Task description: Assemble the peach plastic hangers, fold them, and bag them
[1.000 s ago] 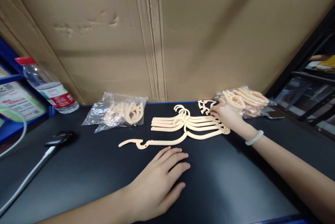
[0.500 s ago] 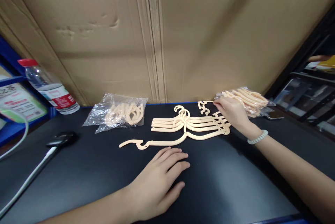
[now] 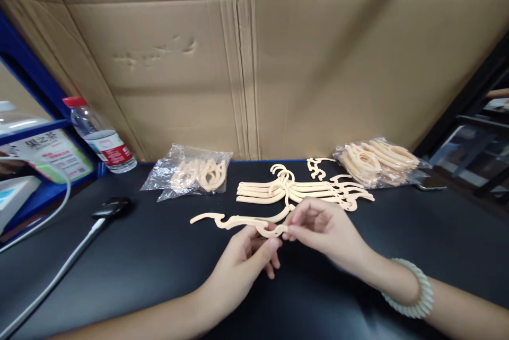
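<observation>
Between my hands is a small cream plastic hanger arm piece [image 3: 267, 230] with a curved notch. My right hand [image 3: 328, 234] pinches its right end between thumb and fingers. My left hand [image 3: 244, 263] holds it from below, thumb in front and fingers behind. Just beyond lies a cream hanger [image 3: 254, 218], partly hidden by the held piece and my right hand; a hooked end piece extends from its left side. Behind it, several cream hangers [image 3: 260, 193] lie stacked with their hooks together, with notched end pieces on their right sides.
Loose notched pieces [image 3: 317, 168] lie at the back. A clear bag of cream parts [image 3: 199, 174] sits back left, another bag of hanger parts [image 3: 377, 162] back right beside a phone [image 3: 432, 183]. At left are a water bottle [image 3: 105, 138] and a black device with white cable [image 3: 111, 207].
My right hand has come from the loose pieces at the back right to the middle, bringing a notched piece. My left hand has closed from lying spread on the table onto that piece.
</observation>
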`<state>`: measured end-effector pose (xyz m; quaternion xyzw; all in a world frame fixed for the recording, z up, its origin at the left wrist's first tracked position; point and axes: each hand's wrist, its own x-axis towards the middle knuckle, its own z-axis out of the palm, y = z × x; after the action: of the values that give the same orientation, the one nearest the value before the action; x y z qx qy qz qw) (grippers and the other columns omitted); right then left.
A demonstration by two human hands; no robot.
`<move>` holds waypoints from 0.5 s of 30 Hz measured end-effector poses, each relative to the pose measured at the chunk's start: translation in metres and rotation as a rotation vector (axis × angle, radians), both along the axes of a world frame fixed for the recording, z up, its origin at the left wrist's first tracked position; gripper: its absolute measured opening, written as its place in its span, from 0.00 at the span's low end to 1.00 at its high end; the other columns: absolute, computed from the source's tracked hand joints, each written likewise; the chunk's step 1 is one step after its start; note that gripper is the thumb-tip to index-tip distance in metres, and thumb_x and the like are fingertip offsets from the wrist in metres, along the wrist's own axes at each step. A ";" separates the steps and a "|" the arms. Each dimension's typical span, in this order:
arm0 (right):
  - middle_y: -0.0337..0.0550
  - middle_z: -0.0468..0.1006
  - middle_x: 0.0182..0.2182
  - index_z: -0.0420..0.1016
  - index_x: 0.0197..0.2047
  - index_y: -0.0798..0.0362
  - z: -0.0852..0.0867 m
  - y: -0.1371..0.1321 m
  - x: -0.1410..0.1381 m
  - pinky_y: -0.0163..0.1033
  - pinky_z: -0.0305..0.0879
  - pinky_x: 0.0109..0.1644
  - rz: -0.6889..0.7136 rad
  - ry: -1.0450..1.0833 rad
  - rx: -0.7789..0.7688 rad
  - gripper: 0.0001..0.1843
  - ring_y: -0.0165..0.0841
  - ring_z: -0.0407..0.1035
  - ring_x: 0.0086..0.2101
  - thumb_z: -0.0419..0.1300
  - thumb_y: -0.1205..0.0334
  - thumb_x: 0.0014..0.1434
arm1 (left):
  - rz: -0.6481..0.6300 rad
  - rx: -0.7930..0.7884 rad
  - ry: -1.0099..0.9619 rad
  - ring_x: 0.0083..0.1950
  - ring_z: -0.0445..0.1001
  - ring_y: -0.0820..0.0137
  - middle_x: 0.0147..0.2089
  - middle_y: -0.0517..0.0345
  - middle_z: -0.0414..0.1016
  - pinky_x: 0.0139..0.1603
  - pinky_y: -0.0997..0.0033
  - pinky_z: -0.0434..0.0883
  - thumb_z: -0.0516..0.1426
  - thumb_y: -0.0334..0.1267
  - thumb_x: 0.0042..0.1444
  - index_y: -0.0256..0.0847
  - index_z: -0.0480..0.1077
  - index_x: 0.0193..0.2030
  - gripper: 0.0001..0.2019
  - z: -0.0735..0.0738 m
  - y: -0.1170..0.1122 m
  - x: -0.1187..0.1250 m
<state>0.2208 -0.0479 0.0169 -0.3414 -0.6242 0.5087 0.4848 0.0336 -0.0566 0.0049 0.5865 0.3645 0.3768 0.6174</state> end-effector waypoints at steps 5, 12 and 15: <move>0.42 0.79 0.32 0.75 0.35 0.51 0.004 0.015 0.020 0.40 0.72 0.38 -0.085 -0.324 0.248 0.05 0.34 0.74 0.33 0.62 0.59 0.59 | 0.056 -0.007 0.080 0.26 0.68 0.74 0.25 0.63 0.67 0.30 0.72 0.69 0.57 0.54 0.58 0.38 0.64 0.33 0.19 0.001 0.003 -0.003; 0.45 0.76 0.29 0.75 0.32 0.52 -0.008 0.059 0.066 0.46 0.67 0.41 -0.260 -0.974 0.673 0.03 0.40 0.68 0.36 0.63 0.67 0.57 | -0.040 0.692 0.450 0.58 0.68 0.60 0.50 0.49 0.73 0.57 0.53 0.67 0.50 0.37 0.66 0.42 0.66 0.36 0.08 0.002 0.007 -0.015; 0.43 0.75 0.28 0.74 0.30 0.52 -0.016 0.064 0.065 0.44 0.67 0.40 -0.253 -1.053 0.628 0.04 0.39 0.67 0.35 0.64 0.68 0.56 | -0.095 0.808 0.568 0.66 0.60 0.58 0.52 0.47 0.73 0.63 0.48 0.62 0.49 0.32 0.65 0.42 0.66 0.39 0.06 -0.001 0.009 -0.018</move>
<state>0.2854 0.0165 0.0012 -0.4587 -0.8540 0.0031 0.2456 0.0155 -0.0476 0.0040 0.8744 0.3162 0.2847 0.2333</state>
